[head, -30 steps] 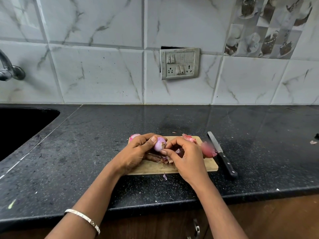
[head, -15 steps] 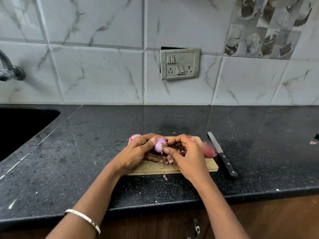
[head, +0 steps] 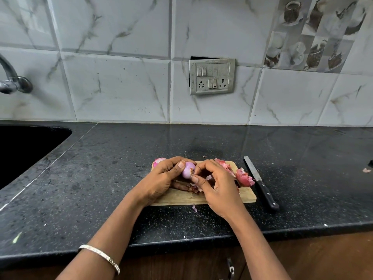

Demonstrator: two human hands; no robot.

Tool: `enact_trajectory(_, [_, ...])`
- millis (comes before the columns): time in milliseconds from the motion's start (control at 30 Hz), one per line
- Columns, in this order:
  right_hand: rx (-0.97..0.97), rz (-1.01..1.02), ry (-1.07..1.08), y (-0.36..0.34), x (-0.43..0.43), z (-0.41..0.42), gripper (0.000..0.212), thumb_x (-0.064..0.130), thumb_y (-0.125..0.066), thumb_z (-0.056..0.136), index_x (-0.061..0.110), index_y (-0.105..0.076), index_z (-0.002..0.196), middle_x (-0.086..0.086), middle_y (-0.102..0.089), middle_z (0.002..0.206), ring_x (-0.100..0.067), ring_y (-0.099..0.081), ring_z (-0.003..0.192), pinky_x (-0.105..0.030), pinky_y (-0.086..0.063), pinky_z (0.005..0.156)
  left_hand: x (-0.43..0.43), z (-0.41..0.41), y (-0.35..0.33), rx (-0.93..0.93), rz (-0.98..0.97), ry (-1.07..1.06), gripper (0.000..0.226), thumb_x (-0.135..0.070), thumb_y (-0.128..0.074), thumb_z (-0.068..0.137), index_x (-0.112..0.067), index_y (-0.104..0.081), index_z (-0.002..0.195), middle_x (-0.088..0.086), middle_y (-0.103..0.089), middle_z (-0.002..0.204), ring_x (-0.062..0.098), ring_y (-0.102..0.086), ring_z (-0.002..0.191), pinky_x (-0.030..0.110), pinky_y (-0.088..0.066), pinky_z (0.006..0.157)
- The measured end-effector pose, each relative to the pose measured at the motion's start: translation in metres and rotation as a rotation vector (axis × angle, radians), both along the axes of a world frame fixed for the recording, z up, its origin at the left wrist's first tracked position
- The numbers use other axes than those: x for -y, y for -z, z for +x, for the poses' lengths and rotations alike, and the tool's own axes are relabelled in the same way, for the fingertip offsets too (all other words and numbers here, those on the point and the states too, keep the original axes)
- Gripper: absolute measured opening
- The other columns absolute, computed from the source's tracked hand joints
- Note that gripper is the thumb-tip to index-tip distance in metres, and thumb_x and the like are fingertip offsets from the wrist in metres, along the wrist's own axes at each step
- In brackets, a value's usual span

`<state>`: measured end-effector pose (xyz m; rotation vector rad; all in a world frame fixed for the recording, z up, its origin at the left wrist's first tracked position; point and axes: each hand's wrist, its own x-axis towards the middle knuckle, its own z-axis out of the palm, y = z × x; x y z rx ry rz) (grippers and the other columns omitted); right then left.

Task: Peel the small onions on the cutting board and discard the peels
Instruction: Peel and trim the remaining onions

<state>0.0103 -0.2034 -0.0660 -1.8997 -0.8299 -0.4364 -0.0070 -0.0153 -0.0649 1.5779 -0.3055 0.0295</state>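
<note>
At the board's far left corner one small onion (head: 159,161) lies half hidden behind the left hand (head: 161,179); pink and white show on it, but whether it is already peeled cannot be told. The left hand's fingers (head: 181,164) curl around the onion in hand (head: 188,169), holding it just above the cutting board (head: 249,196), and that onion shows smooth pale purple flesh with only a brown scrap at its right end. The right hand (head: 219,187) meets it there, thumb and forefinger pressed together on that scrap, so this onion looks nearly done. Under the hands lie brown loose peels (head: 194,188), one sliver (head: 194,208) has dropped onto the bench (head: 101,178) just in front of the board, and a reddish heap of skins (head: 243,177) sits at the board's right side. None of these has been discarded, so that half of the task is, by my reading, still wholly ahead. A knife (head: 260,183) lies on the bench beside the board's right edge, untouched. The bench is dark speckled stone, with a black sink (head: 24,146) sunk into it at far left and a tap (head: 12,81) above; marbled white tiles (head: 121,87) back it, with a switch plate (head: 212,76) in the middle and picture tiles of cups (head: 312,33) at upper right.
</note>
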Motion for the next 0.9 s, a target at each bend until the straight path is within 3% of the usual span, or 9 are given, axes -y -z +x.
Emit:
enact_trajectory(133, [-0.024,0.108,0.052,0.0010,0.0011,-0.0004,0.019,0.005,-0.072,0.088,0.021,-0.066,0.096,0.013,-0.068,0.089,-0.011,-0.065,0.084,-0.027,-0.053,0.073,0.0017,-0.0012,-0.0011,-0.009,0.013,-0.014,0.040,-0.029,-0.046,0.103,-0.002,-0.060,0.129,0.027,-0.068,0.119,0.044,-0.069,0.109,0.066,-0.049,0.099])
enact_trajectory(233, [-0.017,0.124,0.036,-0.0015,-0.0005,-0.0025,0.018,0.013,-0.077,0.087,0.022,-0.067,0.099,0.014,-0.069,0.091,-0.012,-0.066,0.086,-0.029,-0.055,0.074,0.0022,-0.0020,-0.0019,-0.013,0.020,-0.005,0.038,-0.030,-0.047,0.103,-0.004,-0.062,0.127,0.024,-0.070,0.118,0.043,-0.069,0.108,0.065,-0.049,0.100])
enact_trajectory(367, [0.042,0.063,0.053,-0.0028,-0.0010,-0.0020,0.012,0.020,-0.078,0.087,0.024,-0.068,0.091,0.013,-0.066,0.090,-0.013,-0.063,0.090,-0.035,-0.051,0.074,0.0025,-0.0037,-0.0026,0.006,0.069,0.001,0.038,-0.029,-0.046,0.104,-0.003,-0.062,0.128,0.022,-0.070,0.119,0.039,-0.070,0.109,0.063,-0.050,0.100])
enact_trajectory(533, [0.107,-0.032,0.094,0.0001,-0.0005,0.0007,0.010,0.015,-0.076,0.087,0.022,-0.068,0.086,0.014,-0.063,0.086,-0.008,-0.057,0.086,-0.020,-0.041,0.072,0.0020,-0.0041,-0.0022,0.031,0.109,0.002,0.040,-0.029,-0.048,0.103,0.001,-0.062,0.125,0.024,-0.069,0.119,0.040,-0.067,0.114,0.063,-0.051,0.099])
enact_trajectory(633, [0.135,-0.151,0.122,0.0041,-0.0038,0.0013,0.008,0.015,-0.069,0.092,0.019,-0.062,0.088,0.013,-0.057,0.088,-0.007,-0.051,0.086,-0.022,-0.039,0.072,0.0023,-0.0045,-0.0032,0.033,0.097,0.002,0.040,-0.029,-0.048,0.103,0.001,-0.062,0.124,0.024,-0.069,0.117,0.040,-0.068,0.112,0.059,-0.053,0.099])
enact_trajectory(767, [0.115,-0.078,0.230,0.0040,-0.0008,0.0018,0.015,0.006,-0.066,0.092,0.019,-0.060,0.089,0.013,-0.060,0.088,-0.003,-0.055,0.086,-0.021,-0.042,0.074,0.0035,-0.0043,-0.0038,0.014,0.025,0.003,0.040,-0.027,-0.047,0.103,0.002,-0.060,0.127,0.024,-0.071,0.116,0.038,-0.071,0.106,0.052,-0.057,0.093])
enact_trajectory(900, [0.126,-0.062,0.411,0.0027,0.0018,0.0023,0.028,-0.010,-0.061,0.082,0.017,-0.069,0.083,0.009,-0.066,0.088,-0.008,-0.060,0.092,-0.029,-0.049,0.083,0.0038,-0.0055,-0.0050,0.043,0.001,-0.042,0.032,-0.021,-0.048,0.105,0.000,-0.061,0.125,0.018,-0.072,0.112,0.029,-0.072,0.099,0.041,-0.063,0.084])
